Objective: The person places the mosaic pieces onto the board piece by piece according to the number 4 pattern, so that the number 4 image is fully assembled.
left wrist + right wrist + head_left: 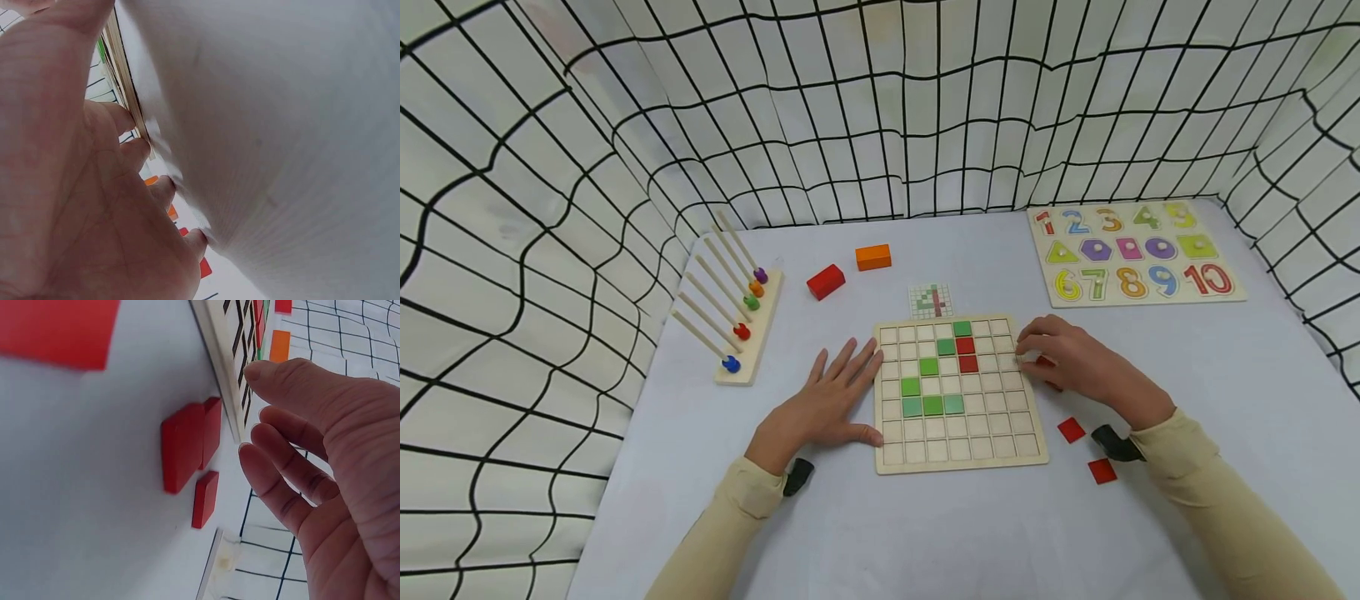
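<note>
A wooden grid board [992, 450] lies on the white table between the hands. Several green tiles [932, 406] form a slanted line and a short row on it, and two red tiles [967, 364] sit in its upper part. Flat on the table with spread fingers, my left hand [827, 408] touches the board's left edge. My right hand [1082, 362] hovers at the right edge, fingers loosely bent; the right wrist view shows nothing between thumb and fingers. Beneath and beside it lie several loose red tiles [181, 447]. A small pattern card [930, 302] lies behind the board.
On the left stands a peg rack [760, 333] with coloured beads. A red block [826, 282] and an orange block [873, 257] lie toward the back. A number puzzle board [1131, 258] lies back right. Black netting [850, 125] surrounds the table's back and sides.
</note>
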`<state>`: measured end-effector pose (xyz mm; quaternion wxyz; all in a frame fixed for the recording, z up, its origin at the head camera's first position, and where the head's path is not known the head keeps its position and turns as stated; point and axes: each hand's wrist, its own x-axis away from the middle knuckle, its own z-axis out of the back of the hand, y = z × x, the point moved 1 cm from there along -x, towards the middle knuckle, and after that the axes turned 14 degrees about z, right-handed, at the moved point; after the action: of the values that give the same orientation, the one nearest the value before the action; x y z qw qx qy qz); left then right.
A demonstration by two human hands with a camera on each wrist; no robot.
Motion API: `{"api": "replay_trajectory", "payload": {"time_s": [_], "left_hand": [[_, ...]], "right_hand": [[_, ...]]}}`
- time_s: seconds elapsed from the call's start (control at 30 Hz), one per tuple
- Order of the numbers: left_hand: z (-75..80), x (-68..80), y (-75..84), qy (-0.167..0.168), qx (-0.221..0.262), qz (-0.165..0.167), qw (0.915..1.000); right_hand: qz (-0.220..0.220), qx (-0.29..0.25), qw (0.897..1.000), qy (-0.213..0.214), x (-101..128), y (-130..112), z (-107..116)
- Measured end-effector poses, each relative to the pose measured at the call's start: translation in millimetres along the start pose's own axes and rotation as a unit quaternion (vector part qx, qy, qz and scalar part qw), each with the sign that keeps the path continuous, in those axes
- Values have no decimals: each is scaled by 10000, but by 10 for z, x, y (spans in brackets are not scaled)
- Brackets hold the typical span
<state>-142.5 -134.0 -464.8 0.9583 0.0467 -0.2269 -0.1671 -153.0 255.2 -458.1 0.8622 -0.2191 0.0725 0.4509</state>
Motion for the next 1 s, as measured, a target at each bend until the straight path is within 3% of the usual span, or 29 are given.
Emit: {"api": "replay_trajectory", "payload": {"time_s": [0.23, 0.53, 0.77, 1.0], "left_hand": [[0, 2, 3, 7, -3, -3, 10000], [-2, 17, -2, 32, 29, -16, 10000], [-18, 4, 4, 5, -34, 11, 10000], [-10, 0, 1, 63, -72, -21, 10000]], "right_hand": [[161, 389, 9985, 350, 166, 45, 72], [-816, 74, 9963, -268, 326, 126, 199], [-479, 127, 9986, -164, 362, 196, 171], [-702, 25, 9973, -226, 358, 217, 168]]}}
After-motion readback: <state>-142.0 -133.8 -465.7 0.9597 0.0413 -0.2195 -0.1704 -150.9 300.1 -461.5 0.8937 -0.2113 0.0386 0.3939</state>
